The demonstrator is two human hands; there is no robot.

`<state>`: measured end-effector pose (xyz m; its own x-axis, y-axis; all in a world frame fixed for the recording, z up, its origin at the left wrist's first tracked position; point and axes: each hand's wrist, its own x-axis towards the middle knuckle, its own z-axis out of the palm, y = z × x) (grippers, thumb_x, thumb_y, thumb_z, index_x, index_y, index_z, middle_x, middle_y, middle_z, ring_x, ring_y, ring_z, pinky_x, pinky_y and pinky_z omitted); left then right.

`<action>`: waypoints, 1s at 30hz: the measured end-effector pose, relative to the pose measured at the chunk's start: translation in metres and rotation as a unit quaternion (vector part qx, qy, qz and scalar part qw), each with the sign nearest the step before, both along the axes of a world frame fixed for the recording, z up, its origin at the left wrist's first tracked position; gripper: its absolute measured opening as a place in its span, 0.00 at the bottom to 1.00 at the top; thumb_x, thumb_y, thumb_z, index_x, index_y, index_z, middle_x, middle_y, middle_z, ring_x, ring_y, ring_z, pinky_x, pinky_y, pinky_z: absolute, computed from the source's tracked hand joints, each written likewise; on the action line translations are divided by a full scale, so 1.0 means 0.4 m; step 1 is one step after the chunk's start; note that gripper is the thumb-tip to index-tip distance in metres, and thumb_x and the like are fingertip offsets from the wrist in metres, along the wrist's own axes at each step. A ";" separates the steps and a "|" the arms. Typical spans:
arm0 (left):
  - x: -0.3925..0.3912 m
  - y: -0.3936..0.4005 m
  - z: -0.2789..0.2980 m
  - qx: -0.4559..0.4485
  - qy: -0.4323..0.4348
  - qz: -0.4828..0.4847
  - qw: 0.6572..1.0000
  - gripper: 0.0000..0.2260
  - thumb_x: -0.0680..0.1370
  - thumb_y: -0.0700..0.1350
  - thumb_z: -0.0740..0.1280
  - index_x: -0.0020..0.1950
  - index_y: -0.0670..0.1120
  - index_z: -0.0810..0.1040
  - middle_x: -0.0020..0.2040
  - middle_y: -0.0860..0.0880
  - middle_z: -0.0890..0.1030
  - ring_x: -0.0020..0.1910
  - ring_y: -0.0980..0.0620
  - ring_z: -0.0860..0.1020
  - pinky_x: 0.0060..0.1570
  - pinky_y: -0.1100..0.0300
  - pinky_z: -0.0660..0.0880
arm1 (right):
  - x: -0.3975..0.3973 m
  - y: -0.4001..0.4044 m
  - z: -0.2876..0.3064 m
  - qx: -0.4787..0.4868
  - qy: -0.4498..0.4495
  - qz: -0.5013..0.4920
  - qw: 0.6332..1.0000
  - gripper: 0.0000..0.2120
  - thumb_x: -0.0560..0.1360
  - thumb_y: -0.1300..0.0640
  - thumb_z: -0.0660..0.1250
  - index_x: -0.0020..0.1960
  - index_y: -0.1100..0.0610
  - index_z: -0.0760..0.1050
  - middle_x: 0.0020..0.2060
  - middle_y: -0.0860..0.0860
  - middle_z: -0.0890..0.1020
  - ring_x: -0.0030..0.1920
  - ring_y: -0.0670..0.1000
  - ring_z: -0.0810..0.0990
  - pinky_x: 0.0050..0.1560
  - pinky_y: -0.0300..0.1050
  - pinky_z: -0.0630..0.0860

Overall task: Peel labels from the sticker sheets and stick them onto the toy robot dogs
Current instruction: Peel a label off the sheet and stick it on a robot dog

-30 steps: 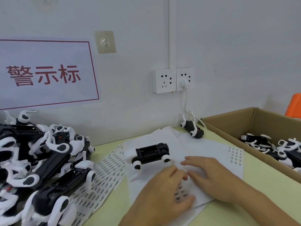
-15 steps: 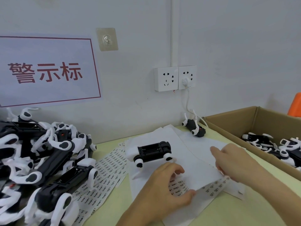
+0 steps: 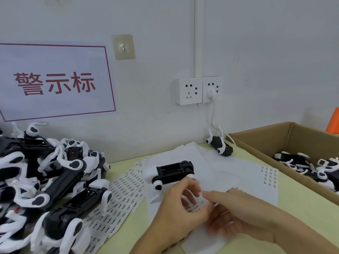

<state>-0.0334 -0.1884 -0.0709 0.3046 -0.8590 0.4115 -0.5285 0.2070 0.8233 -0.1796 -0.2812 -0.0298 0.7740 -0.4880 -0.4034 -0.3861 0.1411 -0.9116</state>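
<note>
A black-and-white toy robot dog [image 3: 172, 171] lies belly-up on white paper in the middle of the table. Just in front of it my left hand [image 3: 178, 206] rests on a sticker sheet [image 3: 192, 208], fingers curled, with printed labels showing between thumb and fingers. My right hand [image 3: 240, 215] is blurred by motion. It reaches in from the right, and its index fingertip meets the left hand's fingers over the same sheet. Whether it pinches a label is not visible.
A heap of toy dogs [image 3: 45, 180] fills the left side. More label sheets [image 3: 124, 193] lie beside it. A single dog [image 3: 220, 146] lies near the wall by a white cable. A cardboard box [image 3: 260, 138] at the right holds several dogs. White sheets [image 3: 247, 171] cover the table's middle.
The right hand had lifted the top white sheet off to the right. That sheet now lies flat, and the right hand has come back to the left hand at the uncovered label sheet.
</note>
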 end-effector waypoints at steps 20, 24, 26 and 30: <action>0.025 0.002 -0.001 0.040 0.078 -0.029 0.996 0.08 0.73 0.47 0.63 0.40 0.45 0.78 0.35 0.53 0.79 0.39 0.55 0.76 0.46 0.54 0.74 | -0.042 -0.077 -0.028 0.056 -0.016 0.011 0.998 0.21 0.63 0.67 0.76 0.54 0.73 0.81 0.55 0.71 0.81 0.33 0.54 0.81 0.29 0.39 0.73; 0.021 0.001 -0.004 0.047 0.035 -0.034 0.998 0.05 0.73 0.44 0.65 0.38 0.47 0.80 0.36 0.48 0.80 0.38 0.54 0.77 0.42 0.54 0.75 | -0.036 -0.069 -0.025 0.049 -0.034 0.005 0.998 0.17 0.62 0.65 0.77 0.49 0.70 0.82 0.45 0.67 0.82 0.32 0.54 0.81 0.28 0.39 0.72; 0.018 0.001 -0.002 0.046 0.023 -0.039 0.998 0.05 0.73 0.44 0.66 0.37 0.49 0.79 0.37 0.46 0.81 0.37 0.55 0.76 0.40 0.59 0.74 | -0.033 -0.064 -0.024 0.046 -0.040 0.002 0.998 0.16 0.61 0.64 0.77 0.47 0.68 0.82 0.41 0.64 0.82 0.32 0.54 0.81 0.28 0.39 0.72; 0.017 0.002 0.000 0.049 0.027 -0.048 0.997 0.07 0.73 0.44 0.65 0.36 0.51 0.79 0.37 0.44 0.81 0.36 0.55 0.75 0.40 0.58 0.73 | -0.030 -0.058 -0.020 0.047 -0.048 0.004 0.998 0.11 0.63 0.65 0.76 0.44 0.67 0.82 0.39 0.62 0.81 0.32 0.53 0.80 0.29 0.39 0.72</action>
